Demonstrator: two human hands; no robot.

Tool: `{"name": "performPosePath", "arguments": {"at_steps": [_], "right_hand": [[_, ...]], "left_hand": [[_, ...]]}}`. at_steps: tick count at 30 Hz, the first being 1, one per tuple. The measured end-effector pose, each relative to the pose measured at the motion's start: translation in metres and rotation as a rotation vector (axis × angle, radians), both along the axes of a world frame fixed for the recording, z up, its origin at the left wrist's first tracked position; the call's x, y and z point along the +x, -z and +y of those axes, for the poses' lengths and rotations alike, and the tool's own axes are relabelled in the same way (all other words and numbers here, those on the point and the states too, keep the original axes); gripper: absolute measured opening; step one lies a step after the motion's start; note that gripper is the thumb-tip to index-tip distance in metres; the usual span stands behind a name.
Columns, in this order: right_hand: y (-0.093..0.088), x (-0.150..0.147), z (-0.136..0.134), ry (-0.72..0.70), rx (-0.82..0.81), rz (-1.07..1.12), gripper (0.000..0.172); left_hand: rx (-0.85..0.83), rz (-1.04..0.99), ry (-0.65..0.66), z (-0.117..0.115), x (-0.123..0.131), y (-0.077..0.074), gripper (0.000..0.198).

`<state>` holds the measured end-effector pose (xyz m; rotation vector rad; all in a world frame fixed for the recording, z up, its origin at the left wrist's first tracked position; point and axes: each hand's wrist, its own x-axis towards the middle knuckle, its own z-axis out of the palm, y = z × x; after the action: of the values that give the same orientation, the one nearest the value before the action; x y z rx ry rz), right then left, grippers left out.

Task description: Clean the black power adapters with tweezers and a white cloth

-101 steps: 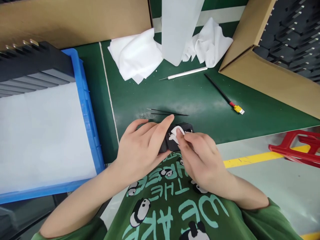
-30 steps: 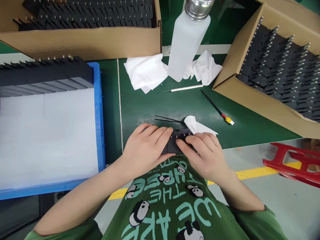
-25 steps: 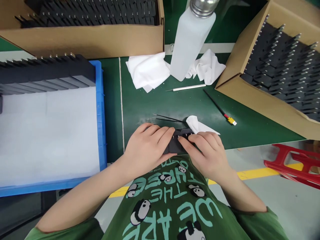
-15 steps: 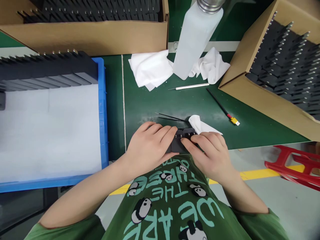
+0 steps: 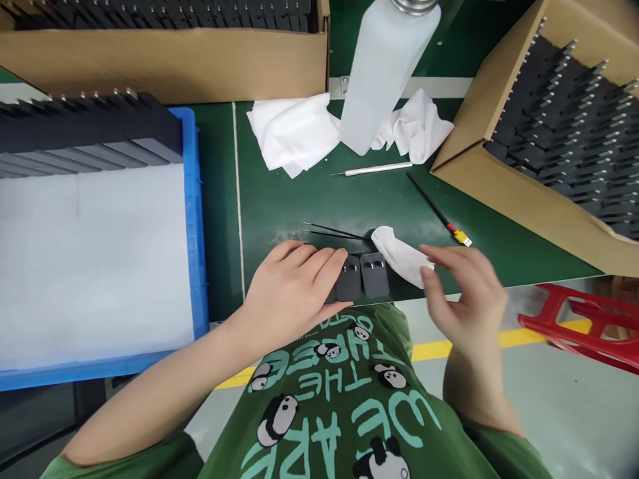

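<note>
My left hand [image 5: 294, 289] lies curled over a row of black plug adapters at the bench's front edge, fingers along the far side and thumb along the near side. One black plug adapter [image 5: 348, 279] shows at its fingertips, and a second adapter [image 5: 374, 275] stands just to the right; both have metal prongs. Those farther left are hidden under the hand. My right hand [image 5: 466, 293] is at the right end of a white cloth [image 5: 397, 256], thumb and forefinger apart around its edge. Black tweezers [image 5: 334, 231] lie behind the adapters, partly under the cloth.
A blue tray [image 5: 197, 219] with black adapters is left. Cardboard boxes [image 5: 164, 63] of adapters stand at back left and right. A white bottle [image 5: 387, 73], folded cloths [image 5: 294, 130], a white needle-tipped tool [image 5: 377, 169] and a USB plug [image 5: 462, 237] are behind. A red stool [image 5: 564, 319] stands right.
My right hand has left the adapters and moved right to the end of the white cloth, which has shifted a little. My left hand stays on the adapters.
</note>
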<state>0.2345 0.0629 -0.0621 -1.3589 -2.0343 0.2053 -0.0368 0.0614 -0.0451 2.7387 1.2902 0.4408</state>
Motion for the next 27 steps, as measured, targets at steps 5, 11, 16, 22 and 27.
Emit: {"name": "performPosePath", "arguments": {"at_steps": [5,11,16,22,27], "right_hand": [[0.025,0.007,-0.005,-0.086,-0.03,-0.217,0.025],[0.002,0.003,-0.011,0.102,0.026,0.096,0.018],[-0.009,0.008,-0.021,0.156,0.087,0.258,0.027],[0.007,0.007,-0.025,-0.068,0.202,0.045,0.041],[0.019,-0.021,-0.028,-0.352,0.24,-0.077,0.035]], "left_hand": [[0.011,0.008,-0.013,0.0,0.003,0.002,0.058],[-0.006,0.008,-0.007,-0.006,-0.008,-0.019,0.073],[-0.058,-0.039,-0.138,-0.015,-0.047,-0.034,0.08],[-0.404,-0.153,-0.156,-0.017,-0.078,-0.007,0.088],[-0.501,-0.263,-0.148,-0.017,-0.072,0.012,0.071]]}}
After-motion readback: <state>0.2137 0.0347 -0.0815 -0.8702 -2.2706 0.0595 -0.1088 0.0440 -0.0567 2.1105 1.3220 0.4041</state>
